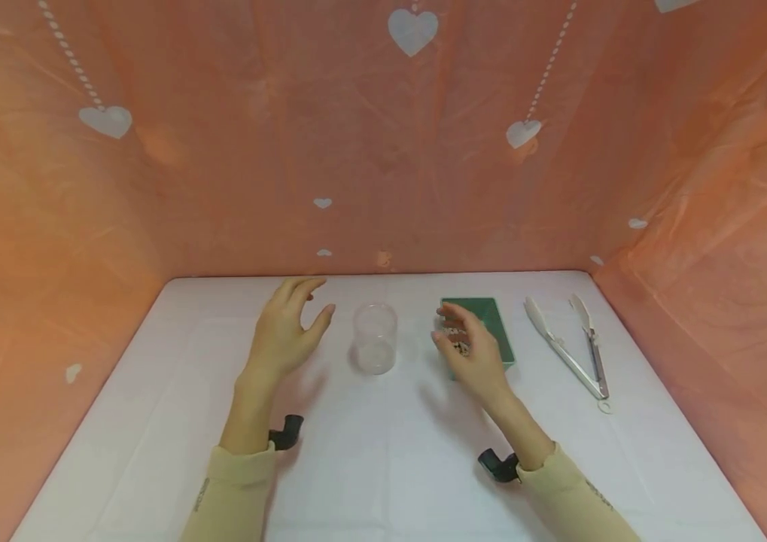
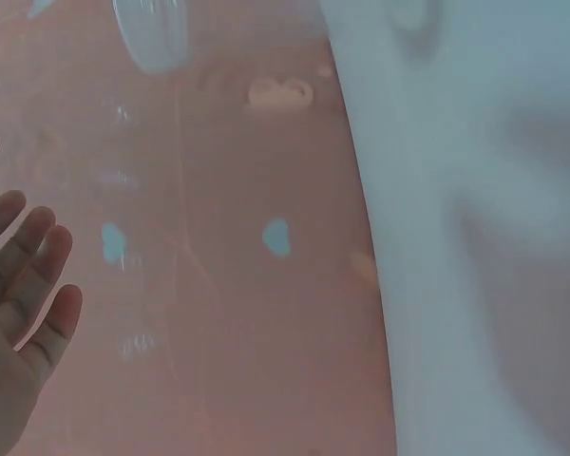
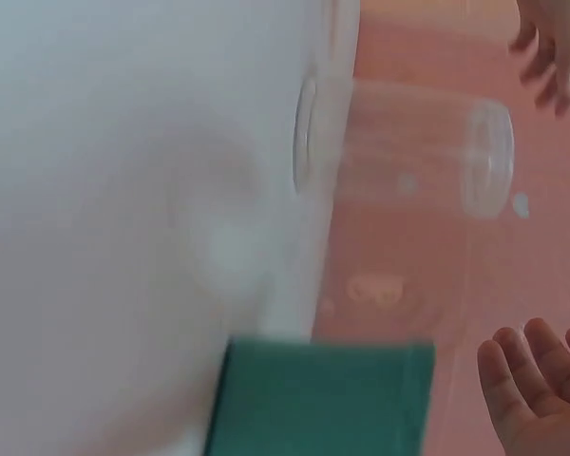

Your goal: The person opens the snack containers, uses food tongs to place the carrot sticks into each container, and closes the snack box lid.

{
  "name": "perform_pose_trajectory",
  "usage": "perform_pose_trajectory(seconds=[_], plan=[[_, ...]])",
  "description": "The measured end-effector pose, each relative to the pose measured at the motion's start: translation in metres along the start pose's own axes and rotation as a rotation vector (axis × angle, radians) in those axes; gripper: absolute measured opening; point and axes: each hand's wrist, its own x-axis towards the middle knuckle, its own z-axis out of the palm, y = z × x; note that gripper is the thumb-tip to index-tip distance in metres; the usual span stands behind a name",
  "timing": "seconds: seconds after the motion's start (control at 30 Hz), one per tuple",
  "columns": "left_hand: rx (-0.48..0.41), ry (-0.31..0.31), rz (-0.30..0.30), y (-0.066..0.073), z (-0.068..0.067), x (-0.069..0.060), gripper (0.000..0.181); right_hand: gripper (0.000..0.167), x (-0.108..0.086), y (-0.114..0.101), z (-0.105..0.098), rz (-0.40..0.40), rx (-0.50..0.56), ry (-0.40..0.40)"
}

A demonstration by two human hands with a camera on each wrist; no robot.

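A clear cylindrical jar (image 1: 375, 339) stands upright on the white table between the two hands; the right wrist view also shows the jar (image 3: 408, 147). To its left, the left hand (image 1: 283, 327) hovers with loosely bent fingers and nothing in its grasp. The right hand (image 1: 471, 350) is over the left side of a green rectangular tray (image 1: 503, 339), hiding part of it. Small pale and dark pieces (image 1: 459, 346) show in the tray beneath that hand's fingers; their kind is too small to tell. The right hand's fingers are relaxed and hold nothing.
Metal tongs (image 1: 569, 357) with pale tips lie spread on the table's right side. An orange sheet with white hearts (image 1: 413, 31) hangs behind and along both sides. The white tablecloth (image 1: 383, 467) covers the table. A black device sits on each wrist.
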Motion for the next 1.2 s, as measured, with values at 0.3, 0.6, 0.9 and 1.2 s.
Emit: perform_pose_trajectory(seconds=[0.3,0.6,0.9,1.2], plan=[[-0.065,-0.144,-0.018,0.012,0.032,0.015,0.044,0.064,0.008,0.0,0.038,0.144,0.099,-0.09],[-0.074,-0.329,-0.073,0.011,0.052,0.011,0.053,0.081,0.016,0.008,0.063,0.243,0.164,-0.225],[-0.159,-0.401,-0.101,0.01,0.058,0.004,0.059,0.086,0.013,0.018,0.073,0.342,0.162,-0.275],[-0.257,-0.384,-0.118,0.002,0.053,0.006,0.059,0.078,0.016,0.02,0.074,0.312,0.18,-0.287]])
